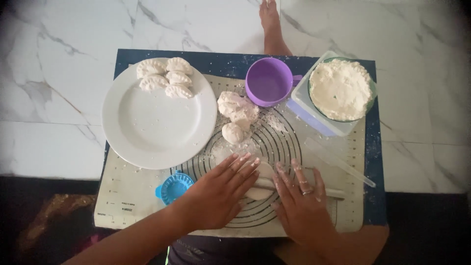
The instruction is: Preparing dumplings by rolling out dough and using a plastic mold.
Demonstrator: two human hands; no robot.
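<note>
Head view: both hands, left [218, 192] and right [301, 201], press flat on rolling pin [274, 184].

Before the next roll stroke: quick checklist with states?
1. Both palms on the rolling pin: left hand and right hand flat on it, ok.
2. Dough disc under the pin, on the mat rings: ok.
3. Spare dough lumps apart from the disc: ok.
4. Purple cup clear of the hands: ok.
5. Blue dumpling mould beside the left wrist, touching or not: cannot tell.
6. Plate has bare room beside the dumplings: ok.
</note>
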